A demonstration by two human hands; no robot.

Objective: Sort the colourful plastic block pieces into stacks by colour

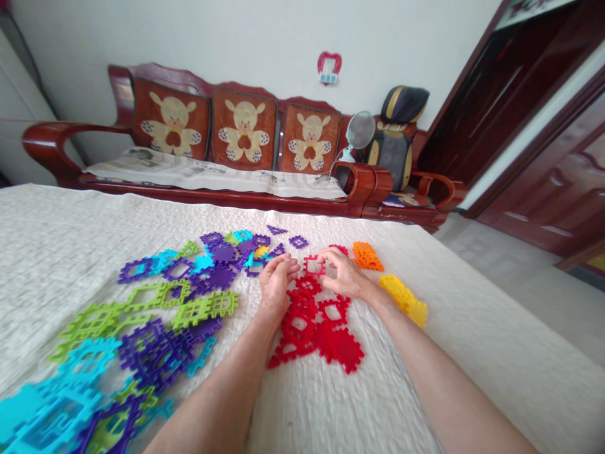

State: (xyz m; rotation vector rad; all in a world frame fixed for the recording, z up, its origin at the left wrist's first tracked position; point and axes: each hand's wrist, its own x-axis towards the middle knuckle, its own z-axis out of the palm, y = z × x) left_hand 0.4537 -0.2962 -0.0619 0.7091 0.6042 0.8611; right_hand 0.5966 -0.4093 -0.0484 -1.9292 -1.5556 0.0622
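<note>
My right hand is curled with thumb and fingertips at the edge of a red square frame piece, which it grips above the other red pieces. To the left, my left hand is half curled, its palm turned toward the right hand, with nothing visible in it. Below both hands lies a cluster of red interlocking plastic pieces, some solid and some with cut-out middles, partly overlapping. Another red piece shows just behind the right hand's fingers.
Orange pieces and a yellow stack lie at the right. Purple, lime green and light blue pieces spread over the left of the cloth-covered table. A wooden sofa stands behind.
</note>
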